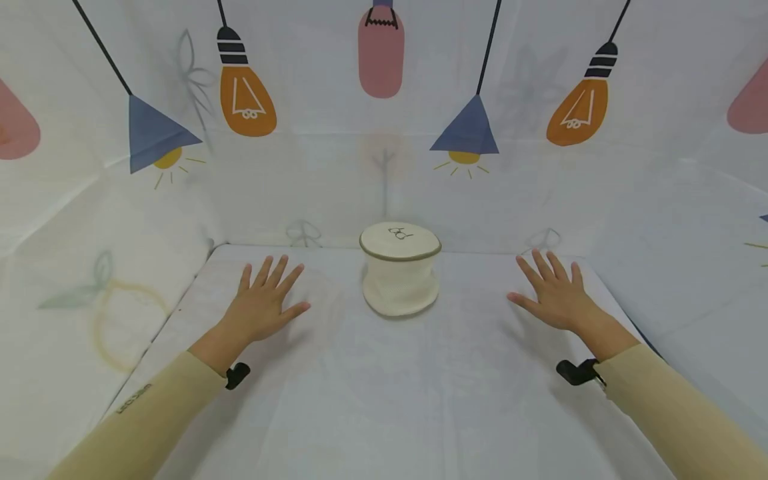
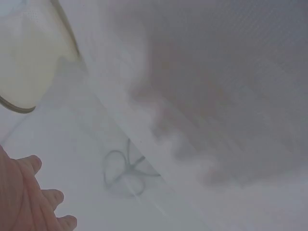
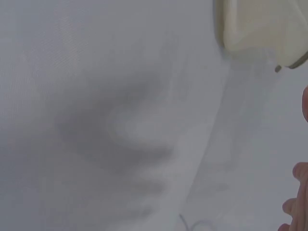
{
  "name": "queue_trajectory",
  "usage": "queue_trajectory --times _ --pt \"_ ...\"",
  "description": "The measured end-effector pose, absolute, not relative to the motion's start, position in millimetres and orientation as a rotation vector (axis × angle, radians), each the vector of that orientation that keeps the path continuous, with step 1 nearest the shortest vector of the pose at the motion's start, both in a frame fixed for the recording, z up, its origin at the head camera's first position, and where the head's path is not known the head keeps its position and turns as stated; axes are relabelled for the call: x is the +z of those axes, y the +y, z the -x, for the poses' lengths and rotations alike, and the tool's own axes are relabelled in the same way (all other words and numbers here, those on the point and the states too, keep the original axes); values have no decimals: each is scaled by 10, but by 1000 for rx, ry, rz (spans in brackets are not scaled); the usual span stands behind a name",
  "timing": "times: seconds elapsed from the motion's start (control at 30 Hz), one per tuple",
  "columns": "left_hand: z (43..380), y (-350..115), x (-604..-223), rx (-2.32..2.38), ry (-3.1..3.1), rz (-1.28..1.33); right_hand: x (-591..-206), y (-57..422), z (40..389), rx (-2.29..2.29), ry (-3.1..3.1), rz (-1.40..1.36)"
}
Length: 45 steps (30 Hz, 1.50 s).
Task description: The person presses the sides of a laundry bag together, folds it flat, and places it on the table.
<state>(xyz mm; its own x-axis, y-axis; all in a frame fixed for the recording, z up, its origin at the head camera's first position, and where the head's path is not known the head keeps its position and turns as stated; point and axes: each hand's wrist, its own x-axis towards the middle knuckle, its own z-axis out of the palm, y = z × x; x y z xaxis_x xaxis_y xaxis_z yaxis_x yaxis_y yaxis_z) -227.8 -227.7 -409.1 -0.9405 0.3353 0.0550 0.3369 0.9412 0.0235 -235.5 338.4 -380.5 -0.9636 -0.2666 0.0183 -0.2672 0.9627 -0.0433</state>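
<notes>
A cream fabric container with a round, dark-edged lid (image 1: pixel 401 283) stands upright near the back of the white table; a small glasses-like drawing marks its top. To its left, my left hand (image 1: pixel 261 308) is held palm down with fingers spread, touching nothing I can see. My right hand (image 1: pixel 557 298) is on the other side, also spread and holding nothing. Part of the container (image 2: pixel 33 57) shows at the upper left of the left wrist view, with left fingers (image 2: pixel 53 197) below it. In the right wrist view the container (image 3: pixel 260 26) appears at the top right.
White cloth walls (image 1: pixel 312 173) with printed lamps and bulbs enclose the table (image 1: pixel 384 400) at the back and both sides. A black wrist strap piece (image 1: pixel 238 375) sits at the left cuff, another black piece (image 1: pixel 576 372) at the right cuff. Hand shadows fall on the tabletop.
</notes>
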Motion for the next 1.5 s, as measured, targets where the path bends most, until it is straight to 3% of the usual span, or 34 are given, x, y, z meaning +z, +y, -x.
queue_trajectory --times 1.5 --pt "2379 -1655 -3985 -290 -2921 573 -3718 2626 2509 350 -2969 -578"
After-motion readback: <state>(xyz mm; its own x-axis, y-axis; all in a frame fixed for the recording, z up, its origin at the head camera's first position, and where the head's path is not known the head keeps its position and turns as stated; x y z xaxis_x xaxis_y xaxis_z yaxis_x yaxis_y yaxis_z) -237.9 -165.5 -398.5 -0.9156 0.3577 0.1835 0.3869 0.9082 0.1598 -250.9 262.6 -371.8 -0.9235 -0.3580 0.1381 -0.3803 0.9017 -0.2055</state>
